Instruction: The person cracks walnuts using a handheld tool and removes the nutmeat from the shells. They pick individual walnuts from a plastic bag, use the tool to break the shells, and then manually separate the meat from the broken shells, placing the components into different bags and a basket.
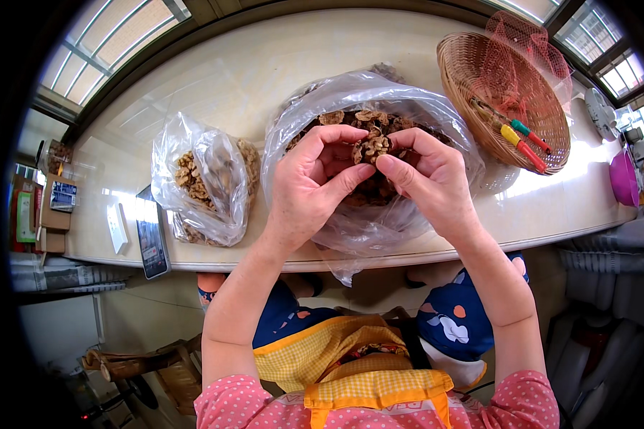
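A cracked walnut piece [371, 148] is pinched between both hands, just above a large clear plastic bag [350, 93] full of brown walnut shells and kernels. My left hand [315, 182] grips it from the left with thumb and fingers curled over. From the right, my right hand [433, 179] holds it with thumb and forefinger. Both hands hover over the bag's open mouth on the pale table [250, 64].
A smaller clear bag of walnut kernels [207, 179] lies to the left. A woven basket [504, 100] at the right holds red, yellow and green handled tools [522, 143] and red netting. A phone [152, 243] and a white card [117, 227] rest near the table's left front edge.
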Demonstrator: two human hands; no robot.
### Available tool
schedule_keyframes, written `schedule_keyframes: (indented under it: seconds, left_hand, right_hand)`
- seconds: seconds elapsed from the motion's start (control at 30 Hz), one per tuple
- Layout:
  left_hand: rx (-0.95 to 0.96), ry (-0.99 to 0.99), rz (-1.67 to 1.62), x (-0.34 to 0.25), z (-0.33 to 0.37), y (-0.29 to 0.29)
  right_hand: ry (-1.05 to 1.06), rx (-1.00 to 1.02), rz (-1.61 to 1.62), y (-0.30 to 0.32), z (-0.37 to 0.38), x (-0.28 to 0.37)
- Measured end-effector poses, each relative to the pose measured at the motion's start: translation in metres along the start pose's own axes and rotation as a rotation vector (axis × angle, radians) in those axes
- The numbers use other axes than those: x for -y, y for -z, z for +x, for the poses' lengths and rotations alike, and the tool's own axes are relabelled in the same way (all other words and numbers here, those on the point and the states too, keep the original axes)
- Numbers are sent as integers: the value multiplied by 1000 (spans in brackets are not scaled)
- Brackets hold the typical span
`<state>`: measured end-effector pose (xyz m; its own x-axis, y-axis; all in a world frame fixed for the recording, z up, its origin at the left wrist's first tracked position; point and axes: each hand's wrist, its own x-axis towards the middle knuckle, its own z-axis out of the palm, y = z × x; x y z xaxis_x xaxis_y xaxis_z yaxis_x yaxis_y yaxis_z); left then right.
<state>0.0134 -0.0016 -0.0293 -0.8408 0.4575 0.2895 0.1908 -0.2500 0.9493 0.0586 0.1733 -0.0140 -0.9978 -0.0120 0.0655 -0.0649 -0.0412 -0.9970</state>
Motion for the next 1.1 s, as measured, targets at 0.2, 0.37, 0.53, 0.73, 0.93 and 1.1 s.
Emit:
schedule_keyframes:
  seconds: [0.2, 0.37, 0.53, 0.73, 0.93, 1.1]
  left_hand:
    - [12, -83, 128, 1, 1, 0]
    - [-2, -135, 140, 3, 2, 0]
    - [-32, -98, 87, 5, 2, 0]
    - [-46, -100, 108, 6, 2, 3]
    - [-61, -84, 97, 4, 2, 2]
    - [-54, -104, 137, 5, 2, 4]
  right_hand:
    - [4, -20, -21, -3, 0, 3]
    - [-65, -2, 91, 1, 2, 1]
    - [-122, 24, 254, 3, 3, -1]
    - [-98, 16, 186, 4, 4, 1]
    - [-50, -55, 188, 9, 4, 4]
    - [-36, -58, 190, 11, 4, 1]
